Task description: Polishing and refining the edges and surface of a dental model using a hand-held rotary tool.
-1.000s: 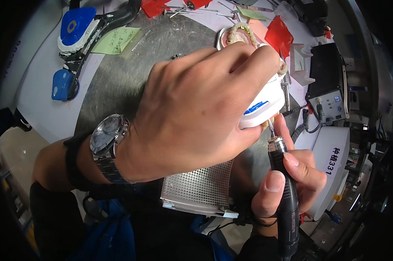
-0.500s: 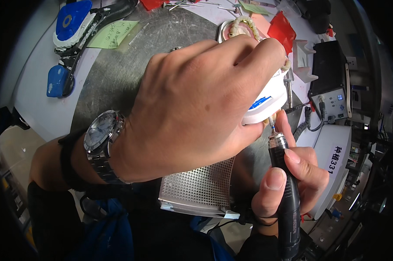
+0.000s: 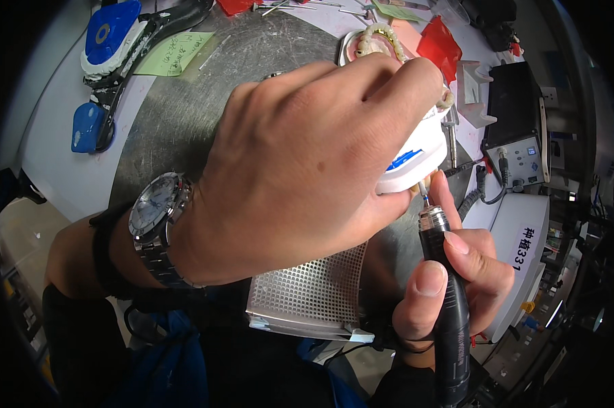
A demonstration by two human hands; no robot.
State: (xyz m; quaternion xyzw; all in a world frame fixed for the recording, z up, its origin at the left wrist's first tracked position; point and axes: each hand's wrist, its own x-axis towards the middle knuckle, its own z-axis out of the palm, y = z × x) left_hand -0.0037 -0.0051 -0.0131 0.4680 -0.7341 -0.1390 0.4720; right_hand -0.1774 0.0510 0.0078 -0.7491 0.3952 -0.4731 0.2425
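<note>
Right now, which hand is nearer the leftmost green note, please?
Left: the left hand is right of the green note; the right hand, holding the black handpiece, is much farther right.

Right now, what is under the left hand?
A blue-marked white model juts out from under the left hand; the rest of it and anything else there are covered.

Left hand (image 3: 310, 163) arched, knuckles up — right hand (image 3: 482, 275) curled.

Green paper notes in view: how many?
2. One green note lies at upper left, beside the black-and-blue device; the second green note is near the top edge, right of centre. The left hand could hide more.
</note>
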